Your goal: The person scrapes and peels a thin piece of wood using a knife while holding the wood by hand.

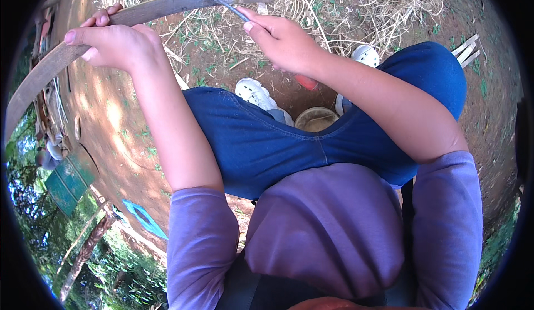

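A long flat strip of wood (167, 6), bending in an arc across the upper left, is gripped by my left hand (119, 43), with the fingers behind it and the thumb in front. My right hand (286, 43) is closed around a thin dark metal tool (219, 2); its orange-red handle end (306, 82) shows below the fist. The tool's shaft crosses the strip near its right end; whether the two touch I cannot tell. Seen edge-on, the tool could be a blade or a file.
Dry fibres (389, 9) and shavings litter the dirt ground ahead. Between my white clogs (254, 93) stands a round container (316, 119). Pale wood pieces (467, 51) lie at right. A blue flat object (144, 219) and a green panel (71, 182) are at left.
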Demonstrator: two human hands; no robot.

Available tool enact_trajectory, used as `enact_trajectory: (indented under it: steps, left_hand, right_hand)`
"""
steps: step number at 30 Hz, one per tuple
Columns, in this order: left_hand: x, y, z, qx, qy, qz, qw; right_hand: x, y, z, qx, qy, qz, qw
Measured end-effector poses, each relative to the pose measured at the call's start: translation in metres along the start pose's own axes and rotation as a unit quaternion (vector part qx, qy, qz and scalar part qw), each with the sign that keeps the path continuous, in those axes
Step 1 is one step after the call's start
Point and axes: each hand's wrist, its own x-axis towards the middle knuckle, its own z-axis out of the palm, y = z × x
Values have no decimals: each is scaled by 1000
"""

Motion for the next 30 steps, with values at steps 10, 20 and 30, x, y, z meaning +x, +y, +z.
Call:
enact_trajectory:
  steps: [10,20,30]
  left_hand:
    - [4,-1,-5,-7,-4,-16,1000]
    - [5,-9,-19,-22,41,-36,998]
    - [8,1,-29,-31,135,-69,988]
  right_hand:
    - [10,26,-4,16,-4,72,997]
    - [9,27,-11,36,-40,123,991]
    - [21,36,13,-78,-3,42,996]
